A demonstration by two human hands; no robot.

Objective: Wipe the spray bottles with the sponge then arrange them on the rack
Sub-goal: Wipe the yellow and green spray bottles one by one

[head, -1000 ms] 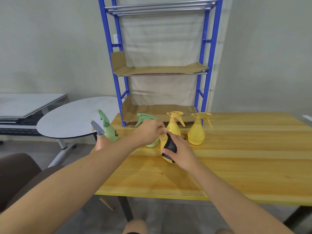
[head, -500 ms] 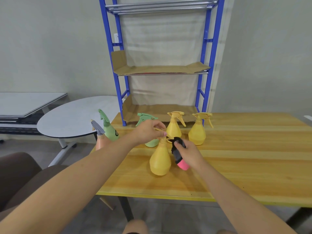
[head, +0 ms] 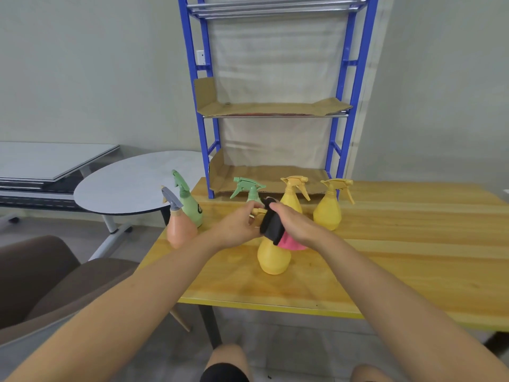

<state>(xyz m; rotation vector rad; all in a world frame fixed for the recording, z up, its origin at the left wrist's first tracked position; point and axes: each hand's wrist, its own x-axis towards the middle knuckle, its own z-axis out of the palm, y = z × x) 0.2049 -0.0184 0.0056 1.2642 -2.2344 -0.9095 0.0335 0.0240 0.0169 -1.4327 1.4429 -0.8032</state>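
- The bottle stands upright on the worktop, near its front edge. It looks like thin, light plastic with a smooth pear-shaped body, so it would likely slide or tip under a sideways rub. Whether it holds liquid cannot be told.
- The narrow neck or the trigger head seems the surest place to hold it; the wide belly is slippery to grasp.
- The sponge, black over pink and soft, wraps the bottle's neck at 12 o'clock from the body.
- The right hand is curled over the sponge, pressing it onto the neck from 1 o'clock.
- The left hand pinches the yellow nozzle tip from 10 o'clock, steadying the head.
- A green bottle stands just behind the hands at 12 o'clock; a peach bottle sits at 9 o'clock by the worktop's corner.
- The rack rises beyond at 12 o'clock; no bottles are on it.
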